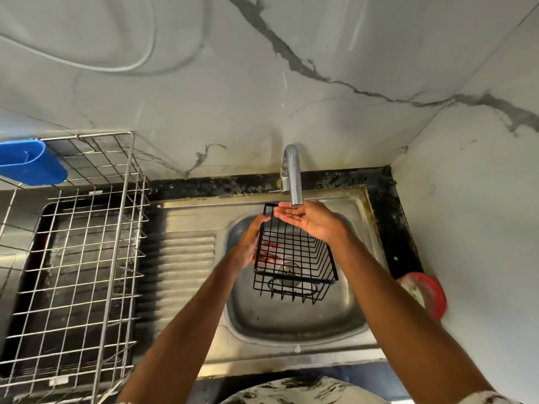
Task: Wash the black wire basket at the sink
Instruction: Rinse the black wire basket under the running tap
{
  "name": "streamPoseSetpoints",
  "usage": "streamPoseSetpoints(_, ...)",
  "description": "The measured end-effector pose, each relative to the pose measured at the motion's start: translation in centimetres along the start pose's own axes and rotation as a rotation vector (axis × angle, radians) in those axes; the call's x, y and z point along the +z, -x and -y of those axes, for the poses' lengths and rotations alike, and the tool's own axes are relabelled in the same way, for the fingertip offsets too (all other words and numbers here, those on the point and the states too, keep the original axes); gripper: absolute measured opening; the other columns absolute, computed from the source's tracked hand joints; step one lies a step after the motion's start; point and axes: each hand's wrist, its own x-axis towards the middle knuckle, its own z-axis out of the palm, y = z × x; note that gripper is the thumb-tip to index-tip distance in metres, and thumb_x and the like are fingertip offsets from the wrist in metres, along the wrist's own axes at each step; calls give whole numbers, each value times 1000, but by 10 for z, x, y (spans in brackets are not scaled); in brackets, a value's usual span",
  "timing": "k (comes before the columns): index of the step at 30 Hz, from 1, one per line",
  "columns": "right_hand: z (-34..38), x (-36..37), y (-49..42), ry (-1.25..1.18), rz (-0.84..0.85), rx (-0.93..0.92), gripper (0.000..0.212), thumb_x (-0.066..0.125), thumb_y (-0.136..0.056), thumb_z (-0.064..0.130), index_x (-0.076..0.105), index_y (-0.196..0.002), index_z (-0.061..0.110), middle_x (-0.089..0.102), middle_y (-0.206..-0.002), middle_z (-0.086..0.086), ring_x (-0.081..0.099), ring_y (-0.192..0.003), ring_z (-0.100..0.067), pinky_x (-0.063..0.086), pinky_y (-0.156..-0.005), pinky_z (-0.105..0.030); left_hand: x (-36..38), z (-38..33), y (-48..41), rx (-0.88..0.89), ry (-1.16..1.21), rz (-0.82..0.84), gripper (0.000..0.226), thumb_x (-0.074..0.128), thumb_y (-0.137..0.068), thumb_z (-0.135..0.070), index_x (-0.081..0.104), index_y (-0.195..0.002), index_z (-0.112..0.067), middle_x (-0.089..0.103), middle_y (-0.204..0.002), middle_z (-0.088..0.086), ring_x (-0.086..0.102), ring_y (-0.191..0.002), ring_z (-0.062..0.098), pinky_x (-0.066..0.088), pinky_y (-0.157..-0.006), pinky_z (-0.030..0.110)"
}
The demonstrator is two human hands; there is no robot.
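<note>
A pale marble-patterned wall (pixel 320 39) with dark grey veins fills the far half of the view. Below it, a stainless steel sink (pixel 189 223) is set in a black speckled countertop (pixel 385 205), with its ribbed drainboard on the left and its basin on the right. A large silver wire dish rack (pixel 75 258) stands left of the sink.

You hold the black wire basket (pixel 294 252) above the basin, tilted, over the round drain (pixel 287 269). Your left hand (pixel 248 243) grasps the basket's left side, with the thumb on the rim and the fingers showing through the wires. Your right hand (pixel 309 220) lies released, palm up and fingers straight, over the basket's far end, right under the spout of the chrome tap (pixel 293 176).

A blue plastic container (pixel 29 163) hangs on the rack's far left edge. A round red object (pixel 428 293) sits at the near right, against the wall.
</note>
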Motion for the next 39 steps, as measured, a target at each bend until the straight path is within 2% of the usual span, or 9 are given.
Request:
streamPoseSetpoints(5, -11, -2, 7, 944, -25, -30, 26, 51, -98, -3, 71, -113, 0, 73, -115, -10, 71, -106, -19, 58, -93, -29, -7, 2, -5, 9, 80, 71, 47, 58, -88, -70, 61, -125, -41, 39, -155, 18, 52, -132, 43, 41, -110, 68)
streamPoseSetpoints(13, -7, 2, 0, 68, -98, -29, 34, 34, -97, -12, 64, -114, -11, 70, -113, -28, 71, -107, -34, 57, -95, -37, -11, 10, -4, 86, 71, 142, 62, 55, -93, -65, 51, -138, -23, 43, -152, 23, 59, -127, 44, 45, -102, 75)
streamPoseSetpoints(18, -11, -4, 16, 904, 234, 66, 22, 54, -96, -5, 71, -110, -5, 75, -109, -18, 74, -102, -27, 60, -91, -35, -14, 17, -6, 222, 28, 113, 88, 60, -76, -84, 53, -128, -13, 65, -133, 4, 61, -124, 33, 50, -103, 59)
streamPoseSetpoints(20, -8, -8, 12, 1043, 131, 51, 18, 57, -97, -1, 73, -106, -1, 76, -105, -14, 75, -100, -23, 61, -89, -34, -14, 7, -11, 158, -36, 37, 84, 59, -87, -73, 51, -137, -6, 70, -119, 11, 67, -109, 37, 53, -99, 54)
streamPoseSetpoints(23, -5, -6, 1, 690, -201, -166, 25, 47, -100, -4, 68, -112, -5, 73, -111, -21, 74, -99, -27, 60, -91, -36, -4, -10, -19, -34, 17, 79, 56, 55, -94, -57, 58, -136, -19, 77, -113, 12, 75, -94, 41, 56, -98, 55)
streamPoseSetpoints(28, -5, 4, 6, 211, -50, -130, 35, 36, -92, -18, 67, -105, -11, 74, -104, -22, 75, -97, -29, 62, -87, -33, -1, -13, -21, 17, -33, 45, 41, 50, -100, -54, 71, -116, -22, 78, -111, 8, 76, -94, 41, 60, -90, 54)
streamPoseSetpoints(32, -10, -1, 19, 789, 156, 68, 27, 46, -95, -12, 70, -107, -8, 74, -110, -20, 74, -101, -27, 61, -84, -30, -3, -10, -26, 53, -34, 7, 19, 58, -99, -42, 69, -101, -27, 74, -99, 4, 70, -93, 27, 58, -82, 42)
streamPoseSetpoints(34, -12, -7, 17, 1026, 21, 47, 19, 56, -97, -3, 72, -107, -2, 74, -110, -16, 73, -100, -24, 60, -83, -29, -7, -2, -33, 50, -4, 69, 25, 57, -94, -44, 64, -117, -36, 76, -111, 11, 72, -99, 37, 59, -79, 44)
streamPoseSetpoints(39, -7, -6, 6, 197, -153, -125, 30, 42, -98, -8, 64, -118, -11, 72, -115, -24, 72, -107, -32, 57, -97, -38, -5, 3, -35, 24, 64, 83, 58, 53, -86, -51, 59, -137, -22, 76, -119, 12, 75, -100, 44, 57, -94, 56)
